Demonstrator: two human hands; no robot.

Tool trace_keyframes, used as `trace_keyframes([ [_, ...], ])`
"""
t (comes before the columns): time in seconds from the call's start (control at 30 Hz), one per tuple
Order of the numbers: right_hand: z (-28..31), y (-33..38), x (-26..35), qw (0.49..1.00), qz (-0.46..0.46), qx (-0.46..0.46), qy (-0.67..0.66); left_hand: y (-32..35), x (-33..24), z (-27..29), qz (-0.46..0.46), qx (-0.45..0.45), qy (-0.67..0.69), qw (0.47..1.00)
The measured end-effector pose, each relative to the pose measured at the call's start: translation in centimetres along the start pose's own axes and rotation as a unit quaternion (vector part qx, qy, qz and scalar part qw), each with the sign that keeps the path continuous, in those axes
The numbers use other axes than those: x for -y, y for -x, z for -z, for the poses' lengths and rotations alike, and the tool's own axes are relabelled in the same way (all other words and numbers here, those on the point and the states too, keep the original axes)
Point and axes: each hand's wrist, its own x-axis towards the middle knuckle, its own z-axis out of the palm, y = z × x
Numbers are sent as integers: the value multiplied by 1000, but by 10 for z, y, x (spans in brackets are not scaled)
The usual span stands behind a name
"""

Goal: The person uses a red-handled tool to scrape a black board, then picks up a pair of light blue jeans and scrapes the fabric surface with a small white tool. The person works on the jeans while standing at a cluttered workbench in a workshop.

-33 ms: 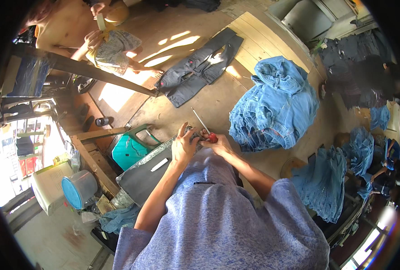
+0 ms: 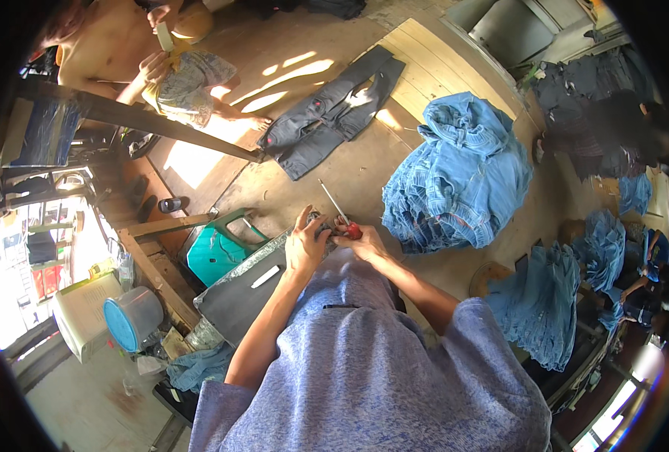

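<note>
Head view, centre: the right hand (image 2: 365, 242) gripped a red-handled screwdriver (image 2: 353, 230); the left hand (image 2: 304, 242) curled just beside it, its hold impossible to tell. Left of centre, a white strip (image 2: 267, 276) lay on a dark tabletop (image 2: 225, 303); farther, upper right, blue jeans (image 2: 470, 177) were heaped.

Two bare hands are meeting at the centre: one left hand (image 2: 304, 247) and one right hand (image 2: 366, 242), the right one holding one screwdriver (image 2: 355, 230). One white stick (image 2: 266, 277) is lying just left of them. One stool (image 2: 212, 255), one tub (image 2: 145, 310) and one canister (image 2: 78, 315) are standing left of centre. One pair of dark trousers (image 2: 304, 157) is lying at upper centre. Four blue denim heaps are showing: one large heap (image 2: 474, 169) right of centre and three smaller heaps (image 2: 539, 313) farther right, their garments overlapping too much to count. One other person (image 2: 105, 56) is sitting at upper left.
</note>
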Motion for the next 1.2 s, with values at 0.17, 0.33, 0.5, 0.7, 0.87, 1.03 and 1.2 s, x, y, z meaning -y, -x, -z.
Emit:
trace_keyframes([
  [0.17,-7,-4,-9,999,34,3,31,-2,3,-1,54,15,54,997],
  [0.33,-6,-18,-26,988,67,-26,138,-9,1,-3,35,-16,69,997],
  [0.5,-11,-27,-42,982,111,-74,135,-14,1,-7,48,-19,84,995],
  [0.7,8,-20,-12,997,31,-6,70,-13,4,-11,44,-45,82,995],
  [0.87,52,-23,41,998,-49,-41,24,-12,0,-7,64,-10,91,994],
  [1.03,84,-68,82,978,22,-61,200,-9,4,-10,43,-25,79,996],
  [1.2,93,-72,149,910,149,13,386,-5,12,-16,42,-53,83,994],
])
